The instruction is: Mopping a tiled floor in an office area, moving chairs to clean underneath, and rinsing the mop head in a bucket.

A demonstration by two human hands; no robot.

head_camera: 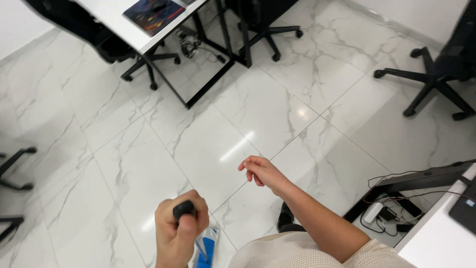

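My left hand (179,233) is at the bottom of the head view, fist closed around a black handle tip (184,208) of a long tool. Below that hand a blue and white part of the tool (206,249) shows against the floor; the rest of it is hidden. My right hand (260,172) is held out over the white marble floor tiles (208,144), holding nothing, its fingers loosely curled and apart. My right forearm runs from it down to the lower right. A black shoe (285,219) shows beneath that arm.
A white desk (111,20) with a dark picture mat (153,14) stands at the top, on a black frame, with black wheeled chairs (148,62) around it. Another black chair (436,74) is at the right. A second white desk (436,238) with cables (384,211) is lower right.
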